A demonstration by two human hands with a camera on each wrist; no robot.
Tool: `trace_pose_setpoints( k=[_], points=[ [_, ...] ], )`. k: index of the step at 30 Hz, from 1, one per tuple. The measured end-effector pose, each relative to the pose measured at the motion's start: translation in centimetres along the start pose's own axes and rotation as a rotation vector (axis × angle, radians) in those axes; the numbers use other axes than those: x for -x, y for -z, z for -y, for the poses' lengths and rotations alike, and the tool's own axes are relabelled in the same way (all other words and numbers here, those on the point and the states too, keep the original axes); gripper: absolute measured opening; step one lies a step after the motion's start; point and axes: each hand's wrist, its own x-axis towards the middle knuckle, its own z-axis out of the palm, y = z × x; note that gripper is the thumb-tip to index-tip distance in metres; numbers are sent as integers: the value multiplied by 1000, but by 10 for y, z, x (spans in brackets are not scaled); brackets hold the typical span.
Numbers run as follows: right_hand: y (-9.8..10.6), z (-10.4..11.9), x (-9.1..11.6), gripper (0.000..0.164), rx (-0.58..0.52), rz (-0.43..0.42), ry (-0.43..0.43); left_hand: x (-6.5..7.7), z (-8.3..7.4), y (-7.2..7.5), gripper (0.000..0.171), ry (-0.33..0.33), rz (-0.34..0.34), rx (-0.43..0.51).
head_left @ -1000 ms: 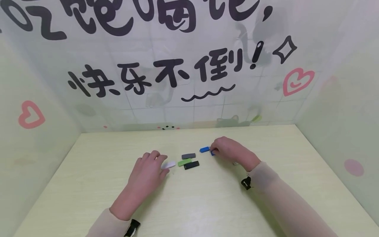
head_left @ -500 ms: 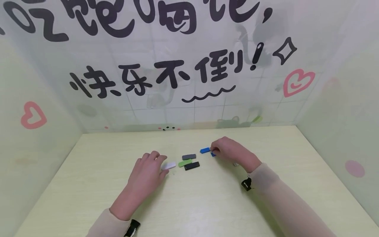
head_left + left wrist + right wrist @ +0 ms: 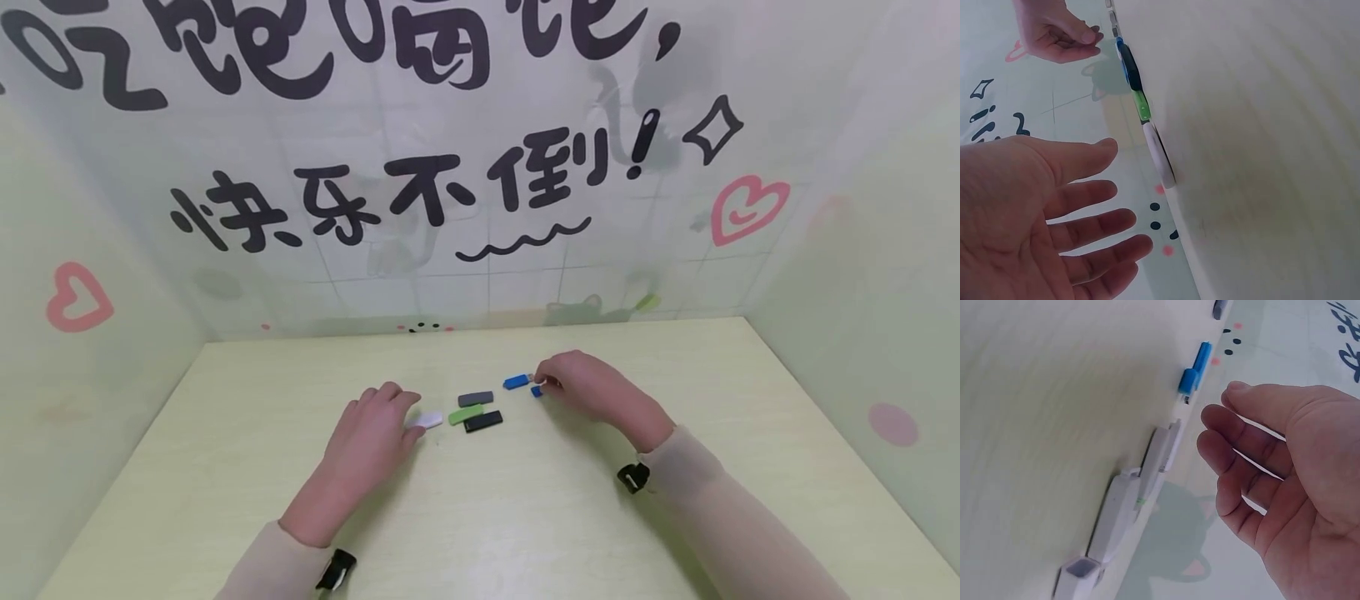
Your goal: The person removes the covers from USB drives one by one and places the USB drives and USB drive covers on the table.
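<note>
My left hand (image 3: pixel 363 446) hovers beside a white USB stick (image 3: pixel 430 420), fingers spread and holding nothing in the left wrist view. Right of it, a green USB stick (image 3: pixel 467 414) touches a black one (image 3: pixel 483 422), with a grey stick (image 3: pixel 476 399) just behind. A blue USB stick (image 3: pixel 516 382) shows its metal plug, and a small blue cap (image 3: pixel 536 391) lies near it. Close by, my right hand (image 3: pixel 592 390) has loosely bent fingers. In the right wrist view they stand apart from the blue pieces (image 3: pixel 1189 381) with nothing between them.
Several pale pieces, among them a long whitish one (image 3: pixel 1113 515) and a hollow-ended one (image 3: pixel 1077 575), lie in a row below my right hand. The pale wooden table (image 3: pixel 480 517) meets a printed back wall (image 3: pixel 420 292) and side walls.
My right hand has drawn slightly to the right, baring more of the blue cap and the blue stick's plug. My left hand and the other sticks stay in place.
</note>
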Motion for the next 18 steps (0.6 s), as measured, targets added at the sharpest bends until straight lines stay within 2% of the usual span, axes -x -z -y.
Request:
trace_pose_setpoints(
  k=[9,18],
  points=[
    [4,8,19,16,33,-79,53,-12,4,-4,41,12,64,6],
    [5,12,37,19,48,-175,91,-22,1,-4,39,23,144,20]
  ],
)
